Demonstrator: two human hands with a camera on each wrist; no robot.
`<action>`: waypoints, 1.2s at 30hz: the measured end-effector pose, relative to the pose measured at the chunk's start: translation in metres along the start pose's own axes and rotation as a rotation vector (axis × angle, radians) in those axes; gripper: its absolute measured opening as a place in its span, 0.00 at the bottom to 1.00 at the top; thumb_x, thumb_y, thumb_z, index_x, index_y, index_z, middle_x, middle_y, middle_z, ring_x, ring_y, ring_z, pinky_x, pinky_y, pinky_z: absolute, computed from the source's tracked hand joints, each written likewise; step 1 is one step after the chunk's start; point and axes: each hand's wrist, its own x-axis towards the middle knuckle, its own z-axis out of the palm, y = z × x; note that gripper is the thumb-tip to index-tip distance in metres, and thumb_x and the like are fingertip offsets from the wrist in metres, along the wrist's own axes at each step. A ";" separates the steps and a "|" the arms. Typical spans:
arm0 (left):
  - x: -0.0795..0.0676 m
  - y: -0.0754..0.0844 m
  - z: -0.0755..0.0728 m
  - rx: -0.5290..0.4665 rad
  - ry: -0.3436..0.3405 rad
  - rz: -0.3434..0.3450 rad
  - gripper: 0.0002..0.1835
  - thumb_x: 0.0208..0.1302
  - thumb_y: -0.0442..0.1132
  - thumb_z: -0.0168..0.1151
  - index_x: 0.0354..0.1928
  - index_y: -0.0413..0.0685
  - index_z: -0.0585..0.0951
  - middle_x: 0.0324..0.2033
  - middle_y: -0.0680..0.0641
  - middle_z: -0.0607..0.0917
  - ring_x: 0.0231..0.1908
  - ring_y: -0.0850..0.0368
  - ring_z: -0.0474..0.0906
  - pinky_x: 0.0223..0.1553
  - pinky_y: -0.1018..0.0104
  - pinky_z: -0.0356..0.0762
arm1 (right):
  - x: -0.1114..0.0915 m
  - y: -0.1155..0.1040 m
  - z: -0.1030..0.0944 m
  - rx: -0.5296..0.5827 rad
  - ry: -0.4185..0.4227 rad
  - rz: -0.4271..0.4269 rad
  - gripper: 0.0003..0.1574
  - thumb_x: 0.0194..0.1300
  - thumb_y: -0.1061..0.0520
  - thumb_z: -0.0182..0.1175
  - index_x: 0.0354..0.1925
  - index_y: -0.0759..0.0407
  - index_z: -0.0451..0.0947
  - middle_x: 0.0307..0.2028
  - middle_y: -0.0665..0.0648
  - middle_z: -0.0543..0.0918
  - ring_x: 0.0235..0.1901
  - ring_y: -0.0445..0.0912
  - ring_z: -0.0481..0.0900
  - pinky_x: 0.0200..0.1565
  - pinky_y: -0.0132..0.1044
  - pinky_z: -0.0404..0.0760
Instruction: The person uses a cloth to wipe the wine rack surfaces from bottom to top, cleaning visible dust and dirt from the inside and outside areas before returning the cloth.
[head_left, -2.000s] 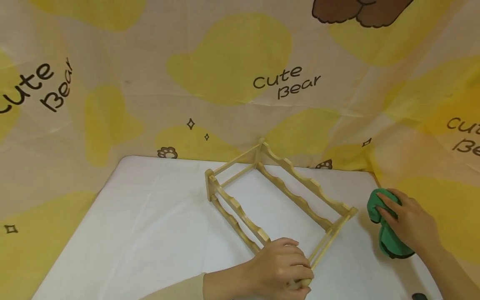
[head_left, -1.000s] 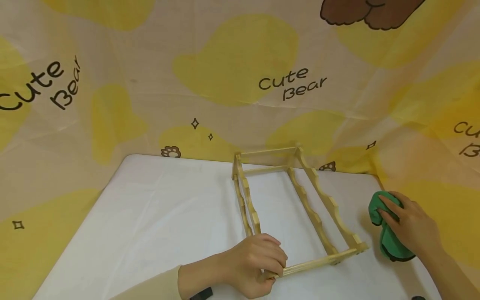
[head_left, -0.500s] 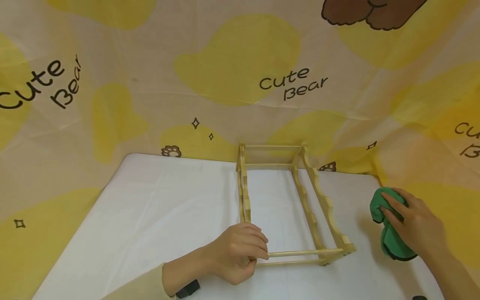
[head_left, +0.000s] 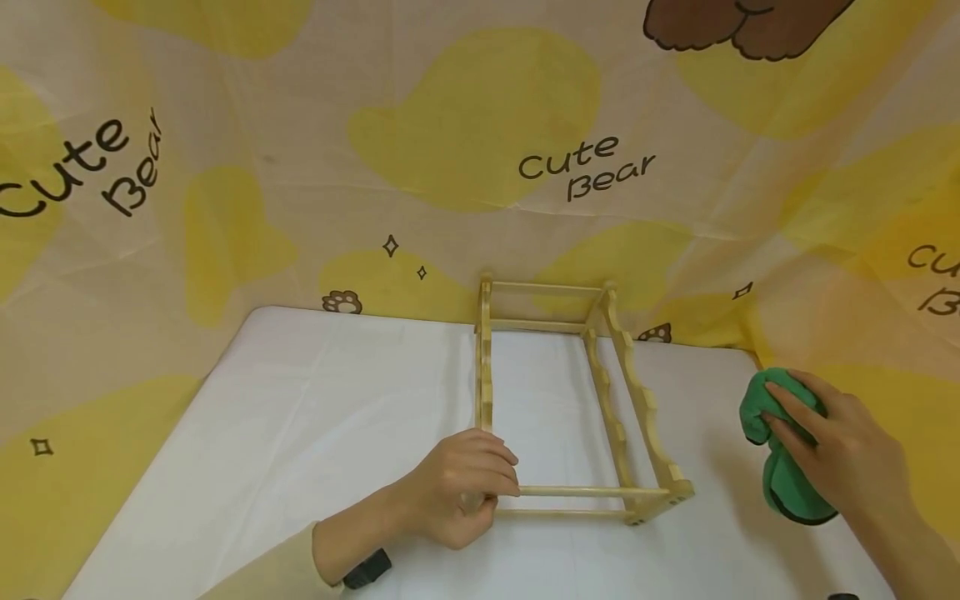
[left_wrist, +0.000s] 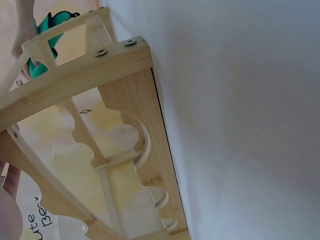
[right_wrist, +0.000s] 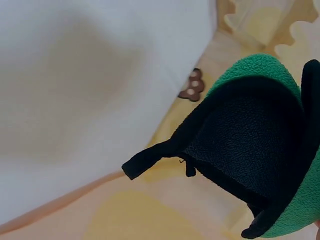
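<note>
In the head view, your left hand (head_left: pixel 457 487) curls over the near left corner of the wooden rack (left_wrist: pixel 132 95), its fingers bent together above and the thumb below, pinching the frame; the gripped corner itself is concealed by the hand. The rack stands on the white table (head_left: pixel 360 408), left of your right hand (head_left: pixel 858 454), its scalloped rails running away from you toward the patterned backdrop (head_left: pixel 465 125); whether its far end touches that fabric cannot be told. The left wrist view cuts the rack off at the left and lower edges and admits only a sliver of your left hand; beyond the rails, your right hand and the green cloth item (head_left: pixel 797 492) appear, partly screened by wood. Your right hand grips this item near the table's right edge, two fingers slightly parted across its top, the thumb and remaining fingers hidden. The right wrist view shows the item's black lining (right_wrist: pixel 245 135) and a projecting black strap (right_wrist: pixel 150 157), while the right border crops the rest and the fingers' grip cannot be made out there. A black object (head_left: pixel 367 568) lies partly covered beneath your left wrist, and a dark shape (head_left: pixel 843 597) at the lower border is too truncated to identify.
</note>
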 end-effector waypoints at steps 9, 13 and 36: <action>-0.005 -0.004 -0.004 0.004 0.025 -0.015 0.20 0.37 0.24 0.63 0.35 0.48 0.88 0.33 0.54 0.89 0.44 0.54 0.87 0.57 0.60 0.83 | 0.016 -0.024 -0.019 0.011 0.067 -0.113 0.43 0.80 0.28 0.42 0.47 0.60 0.88 0.55 0.69 0.84 0.39 0.70 0.81 0.23 0.68 0.81; -0.007 -0.005 -0.007 0.006 0.037 -0.026 0.20 0.37 0.24 0.63 0.35 0.48 0.89 0.33 0.54 0.89 0.43 0.55 0.88 0.57 0.59 0.84 | 0.023 -0.039 -0.028 0.029 0.111 -0.161 0.41 0.81 0.30 0.43 0.44 0.60 0.89 0.53 0.69 0.85 0.35 0.69 0.80 0.19 0.65 0.79; -0.015 -0.003 -0.011 0.096 0.134 0.007 0.11 0.58 0.30 0.59 0.36 0.46 0.89 0.35 0.51 0.90 0.40 0.53 0.88 0.51 0.56 0.87 | 0.036 -0.124 -0.058 0.284 0.276 -0.455 0.25 0.84 0.44 0.50 0.52 0.55 0.89 0.41 0.71 0.86 0.24 0.59 0.78 0.45 0.25 0.80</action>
